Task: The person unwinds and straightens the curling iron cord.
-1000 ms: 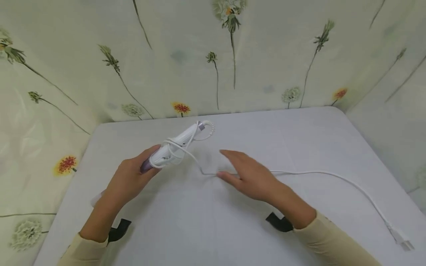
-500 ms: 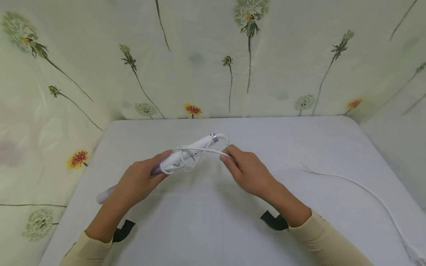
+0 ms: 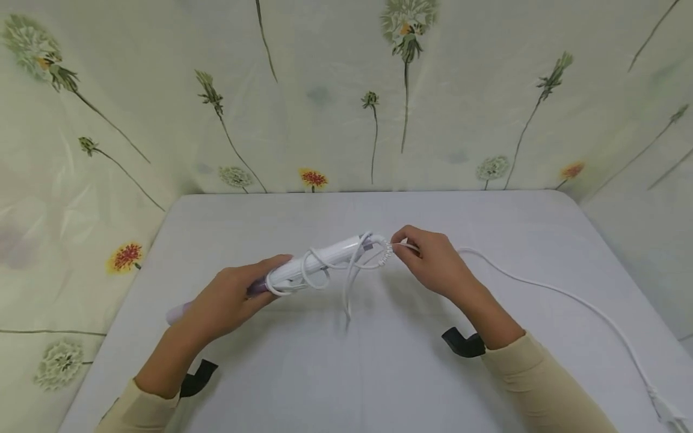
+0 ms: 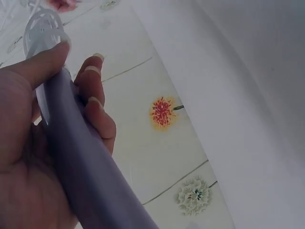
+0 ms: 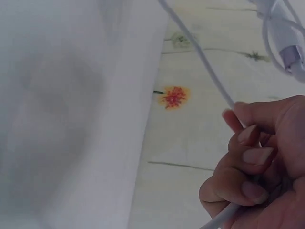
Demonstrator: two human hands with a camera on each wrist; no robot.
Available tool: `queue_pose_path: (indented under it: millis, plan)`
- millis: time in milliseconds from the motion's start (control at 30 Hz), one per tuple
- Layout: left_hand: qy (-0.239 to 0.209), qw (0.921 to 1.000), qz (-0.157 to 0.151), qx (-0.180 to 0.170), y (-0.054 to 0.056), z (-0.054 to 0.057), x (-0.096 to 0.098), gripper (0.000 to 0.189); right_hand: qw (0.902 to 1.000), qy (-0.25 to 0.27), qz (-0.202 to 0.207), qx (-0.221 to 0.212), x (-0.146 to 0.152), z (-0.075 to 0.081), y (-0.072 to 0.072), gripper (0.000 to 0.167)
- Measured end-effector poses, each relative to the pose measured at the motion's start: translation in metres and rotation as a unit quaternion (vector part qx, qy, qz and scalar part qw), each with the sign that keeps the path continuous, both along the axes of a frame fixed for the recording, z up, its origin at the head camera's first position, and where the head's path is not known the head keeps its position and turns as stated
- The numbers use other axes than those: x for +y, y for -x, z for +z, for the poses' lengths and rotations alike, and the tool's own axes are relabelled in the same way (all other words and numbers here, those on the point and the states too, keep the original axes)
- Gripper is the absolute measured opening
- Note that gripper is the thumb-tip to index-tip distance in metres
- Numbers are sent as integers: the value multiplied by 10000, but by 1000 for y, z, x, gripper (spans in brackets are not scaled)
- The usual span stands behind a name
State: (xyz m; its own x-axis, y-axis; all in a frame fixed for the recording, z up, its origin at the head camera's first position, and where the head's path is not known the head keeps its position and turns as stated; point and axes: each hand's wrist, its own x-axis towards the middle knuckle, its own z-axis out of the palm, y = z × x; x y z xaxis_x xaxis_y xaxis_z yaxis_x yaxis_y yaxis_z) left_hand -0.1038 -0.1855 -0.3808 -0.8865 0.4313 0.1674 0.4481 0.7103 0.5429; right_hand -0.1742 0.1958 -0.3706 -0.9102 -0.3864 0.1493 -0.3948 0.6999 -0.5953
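Observation:
My left hand [image 3: 233,297] grips a white and purple hair iron [image 3: 335,251] by its purple middle, thumb along the top in the left wrist view. Its lavender tip [image 3: 177,313] pokes out behind the wrist. Loose turns of white power cord [image 3: 514,276] wrap the white end, and a bight of cord hangs down below it. Right beside the coiled strain relief [image 3: 387,252], my right hand [image 3: 435,261] pinches the cord between thumb and forefinger. The right wrist view shows that cord [image 5: 198,50] running through the curled fingers.
The cord trails across the white table [image 3: 303,385] to a plug [image 3: 668,414] at the lower right. A flower-printed sheet [image 3: 325,138] stands behind the table and at its sides. Black straps [image 3: 464,343] sit at both wrists.
My right hand has raised the cord off the table and moved right and up beside the iron's end. The iron has tilted flatter and shifted right; a length of cord now dangles below it.

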Motion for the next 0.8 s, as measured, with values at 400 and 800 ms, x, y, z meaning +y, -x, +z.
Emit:
queue_pose_path:
  millis: [400,800]
  plan:
    - [-410,9959,702,390,11,-4,-16,67,9702,183,2107,-1180,29,-15,-36,11]
    - [-3,9983,586,52,10,-12,-17,63,9261,2054,2849,-1379,54,14,-50,27]
